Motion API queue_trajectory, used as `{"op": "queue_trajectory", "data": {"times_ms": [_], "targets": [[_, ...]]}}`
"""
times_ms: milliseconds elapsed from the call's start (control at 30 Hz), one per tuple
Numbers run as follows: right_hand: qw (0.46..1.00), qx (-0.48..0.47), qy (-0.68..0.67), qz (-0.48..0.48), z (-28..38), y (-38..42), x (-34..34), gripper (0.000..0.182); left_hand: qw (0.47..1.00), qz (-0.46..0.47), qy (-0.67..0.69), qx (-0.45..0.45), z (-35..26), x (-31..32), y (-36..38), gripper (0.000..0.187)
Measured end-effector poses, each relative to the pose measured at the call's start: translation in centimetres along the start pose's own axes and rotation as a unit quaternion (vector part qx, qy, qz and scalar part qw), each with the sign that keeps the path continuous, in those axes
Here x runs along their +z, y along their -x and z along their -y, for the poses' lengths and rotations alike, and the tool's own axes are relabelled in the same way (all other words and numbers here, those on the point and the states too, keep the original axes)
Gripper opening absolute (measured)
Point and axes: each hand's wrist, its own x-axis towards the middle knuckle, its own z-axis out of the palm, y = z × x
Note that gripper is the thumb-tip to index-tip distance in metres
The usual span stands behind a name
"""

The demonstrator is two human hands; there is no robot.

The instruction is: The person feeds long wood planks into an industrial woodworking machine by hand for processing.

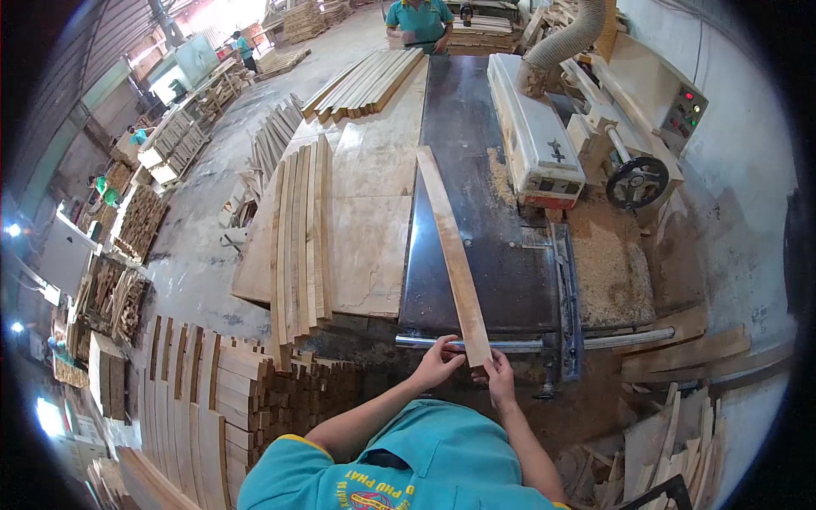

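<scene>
A long wooden board (453, 255) lies lengthwise on the dark metal machine table (518, 285), its near end sticking out past the table's front edge over a metal rail (518, 346). My right hand (498, 378) is closed on the right side of that near end. At the left side of the same end is my left hand (438, 361), its fingers curled close to the board; whether it touches the wood is unclear. Several strips (302, 238) lie side by side on the wooden side table (365, 229) at the left.
A machine housing (535, 136) with a handwheel (637, 182) and hose (565, 38) stands on the right. Another person (419, 24) stands beyond the far end, near more strips (365, 82). Stacked wood (200, 399) is at lower left, offcuts (680, 450) at lower right.
</scene>
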Motion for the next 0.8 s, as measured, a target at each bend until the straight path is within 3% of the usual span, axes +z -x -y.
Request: {"op": "queue_trajectory", "data": {"times_ms": [100, 167, 200, 267, 333, 400, 433, 467, 500, 600, 633, 667, 800], "targets": [[0.997, -0.068, -0.023, -0.014, 0.5, 1.5, 0.0, 0.038, 0.999, -0.006, -0.003, -0.051, 0.7, 0.6, -1.1, 0.06], [0.995, -0.092, 0.037, 0.026, -1.5, 1.5, -1.5, 0.04, 0.986, 0.05, 0.129, -0.089, 1.7, 1.2, -1.4, 0.056], [0.995, -0.093, 0.036, 0.023, -1.0, 2.1, -1.3, 0.04, 0.986, 0.053, 0.129, -0.089, 1.9, 1.5, -1.3, 0.056], [0.962, -0.168, 0.213, -0.012, 0.5, 4.0, -0.5, 0.041, 0.996, 0.041, 0.02, -0.079, 2.4, 2.2, -1.2, 0.045], [0.949, -0.156, 0.271, -0.036, 0.4, 4.1, -1.2, 0.038, 0.998, 0.021, -0.032, -0.047, 0.8, 3.3, -0.4, 0.04], [0.985, -0.086, 0.147, -0.01, 0.6, 4.1, -1.6, 0.037, 0.996, 0.003, -0.086, -0.015, -1.4, 4.0, 0.1, 0.036], [0.986, -0.085, 0.145, -0.014, 0.8, 4.3, -1.7, 0.037, 0.998, 0.048, -0.04, -0.009, -2.2, 4.0, -0.2, 0.033], [0.999, -0.033, 0.03, 0.012, 0.9, 4.7, -1.8, 0.039, 0.996, 0.092, 0.005, -0.003, -2.9, 4.1, -0.4, 0.031], [0.995, 0.02, -0.086, 0.038, 1.0, 4.9, -1.9, 0.044, 0.997, 0.036, 0.002, 0.061, -1.7, 4.6, -1.2, 0.025], [0.995, 0.034, -0.09, 0.024, 0.4, 5.7, -3.0, 0.051, 0.996, -0.032, -0.035, 0.075, -1.9, 4.0, -3.5, 0.023], [0.995, 0.033, -0.093, 0.019, 0.1, 6.2, -3.6, 0.051, 0.998, -0.03, -0.041, 0.04, -2.5, 3.6, -4.1, 0.023], [0.993, 0.044, -0.111, 0.001, -0.3, 6.8, -4.3, 0.05, 0.996, -0.037, -0.044, 0.07, -2.1, 3.3, -4.8, 0.025], [0.994, 0.04, -0.096, -0.038, -1.7, 10.4, -7.5, 0.047, 0.994, -0.062, -0.085, 0.033, 0.1, 3.2, -7.9, 0.041]]}}
